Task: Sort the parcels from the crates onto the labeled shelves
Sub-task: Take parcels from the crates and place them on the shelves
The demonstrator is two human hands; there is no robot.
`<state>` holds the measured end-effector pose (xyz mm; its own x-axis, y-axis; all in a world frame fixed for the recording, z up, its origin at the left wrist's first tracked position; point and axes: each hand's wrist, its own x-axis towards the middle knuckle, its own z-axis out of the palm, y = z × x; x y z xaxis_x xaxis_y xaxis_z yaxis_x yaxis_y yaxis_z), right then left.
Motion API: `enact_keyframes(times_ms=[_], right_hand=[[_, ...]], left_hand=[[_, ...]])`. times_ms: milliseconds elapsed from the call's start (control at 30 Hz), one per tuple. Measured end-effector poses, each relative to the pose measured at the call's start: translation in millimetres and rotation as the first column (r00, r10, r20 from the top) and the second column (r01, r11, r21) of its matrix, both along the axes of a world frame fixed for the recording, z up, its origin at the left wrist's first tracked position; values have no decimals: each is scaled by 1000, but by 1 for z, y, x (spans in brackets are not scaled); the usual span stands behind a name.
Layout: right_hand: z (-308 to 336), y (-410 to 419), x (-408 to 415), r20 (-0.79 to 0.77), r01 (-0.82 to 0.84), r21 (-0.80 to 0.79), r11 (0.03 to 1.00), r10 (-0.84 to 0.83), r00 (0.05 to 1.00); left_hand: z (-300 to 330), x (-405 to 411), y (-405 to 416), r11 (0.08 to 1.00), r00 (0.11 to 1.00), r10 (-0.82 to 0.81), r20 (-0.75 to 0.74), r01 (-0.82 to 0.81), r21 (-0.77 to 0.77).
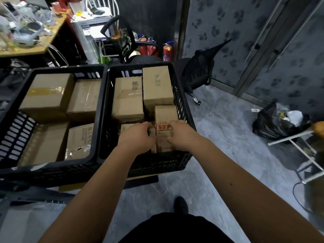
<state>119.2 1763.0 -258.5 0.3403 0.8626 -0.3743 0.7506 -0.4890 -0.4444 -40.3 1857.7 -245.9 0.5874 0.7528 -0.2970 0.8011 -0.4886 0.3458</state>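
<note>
Both hands in right crate (185, 109): left hand (138, 135) and right hand (182, 134) grip the small box (165, 120) between them, fingers curled on its sides; box's lower half hidden, probably still seated.

Head-worn camera looks steeply down, close over two black crates (103, 109) ahead.

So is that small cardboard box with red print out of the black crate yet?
Still in: small cardboard box sits below black crate rim, both hands gripping it.

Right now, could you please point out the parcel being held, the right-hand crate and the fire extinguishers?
Held parcel (162, 135): head view, taped top face.
Right-hand crate (182, 109): head view, right wall.
Fire extinguishers (167, 51): head view, rightmost red cylinder.
</note>
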Motion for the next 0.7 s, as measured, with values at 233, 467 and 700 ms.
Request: enact_keyframes(times_ms=[233, 467, 700], right_hand=[[-16, 14, 10, -89, 129, 1, 992, -128, 988], [-23, 20, 15, -159, 127, -83, 988, -139, 977], [-16, 21, 3, -270, 196, -61, 979, -205, 941]], left_hand=[[-12, 17, 6, 994, 997, 73, -6, -73, -82], [-25, 22, 6, 985, 996, 64, 57, -53, -166], [-33, 22, 6, 971, 991, 76, 107, -49, -234]])
